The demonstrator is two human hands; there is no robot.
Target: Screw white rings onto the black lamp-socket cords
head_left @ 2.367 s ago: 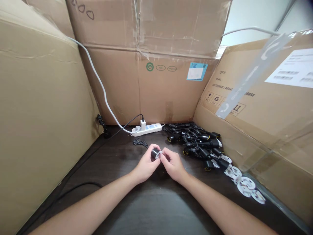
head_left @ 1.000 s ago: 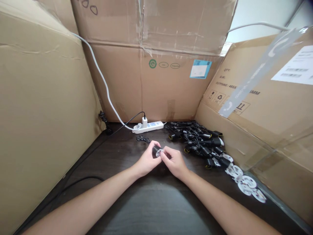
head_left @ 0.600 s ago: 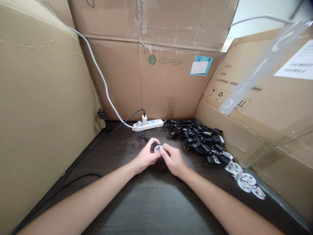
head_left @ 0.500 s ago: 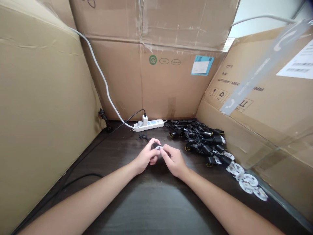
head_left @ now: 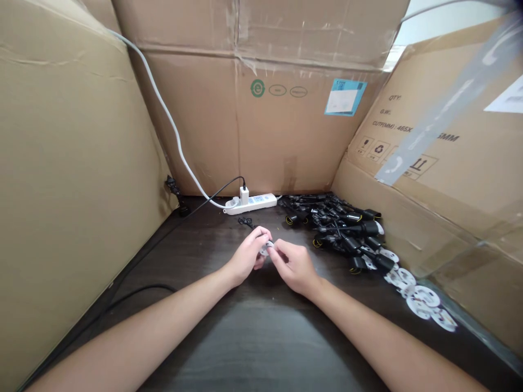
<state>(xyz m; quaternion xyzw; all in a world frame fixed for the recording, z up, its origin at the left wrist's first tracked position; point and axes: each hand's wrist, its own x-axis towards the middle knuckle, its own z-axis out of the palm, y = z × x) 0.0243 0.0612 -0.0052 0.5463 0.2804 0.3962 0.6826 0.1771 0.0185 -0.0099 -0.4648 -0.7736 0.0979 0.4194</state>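
Close together over the dark tabletop, both my hands are closed around one small part. A round white disc shows between the fingertips; it looks like the discs lying at the right. My left hand grips it from the left, together with a black piece behind it that the fingers mostly hide. A black cable trails from that piece onto the table. My right hand pinches the disc's right edge with thumb and forefinger.
A white power strip with a plugged-in adapter lies at the back. Several black cabled holders are heaped at the right, white discs beside them. Cardboard boxes wall in three sides. A black cable runs along the left.
The white disc has tilted and now faces me more. My fingers have shifted slightly around it. The whole view has moved a little, with the boxes appearing higher.
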